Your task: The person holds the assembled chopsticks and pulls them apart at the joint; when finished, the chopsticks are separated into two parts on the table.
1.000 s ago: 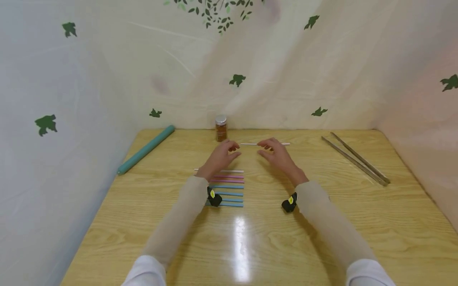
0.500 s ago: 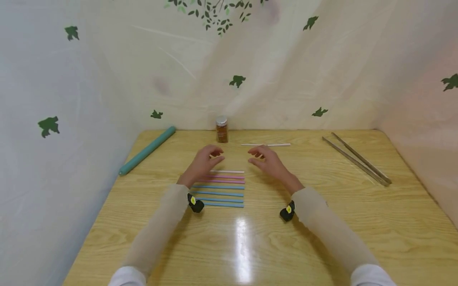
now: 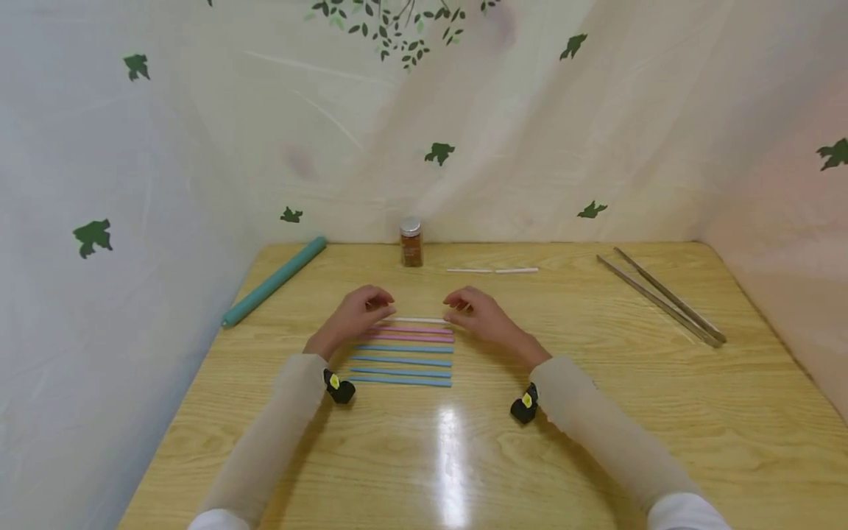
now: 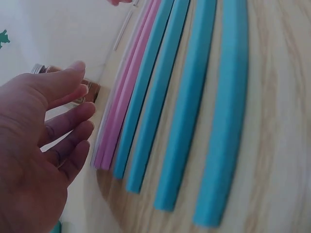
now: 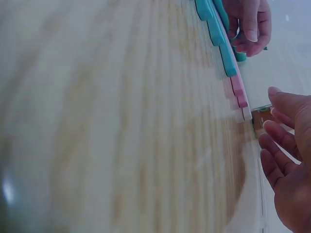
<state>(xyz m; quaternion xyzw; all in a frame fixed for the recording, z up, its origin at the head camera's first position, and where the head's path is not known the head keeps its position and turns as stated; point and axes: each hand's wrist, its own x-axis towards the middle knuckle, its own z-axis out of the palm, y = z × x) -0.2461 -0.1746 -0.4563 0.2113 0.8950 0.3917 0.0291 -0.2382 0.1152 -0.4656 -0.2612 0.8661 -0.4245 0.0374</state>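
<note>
the left hand [image 3: 354, 313] and right hand [image 3: 482, 316], fingers loosely bent and holding nothing, flank 1 white stick [image 3: 419, 320], with 2 pink sticks [image 4: 132, 82] and 4 blue sticks [image 4: 186, 111] (roughly parallel) on the hands' near side.

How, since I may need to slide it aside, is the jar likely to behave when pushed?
The jar stands upright and is taller than wide, so a push near its silvery lid could tip it. Its shiny sides look like glass, so it may be slippery and breakable.
</note>
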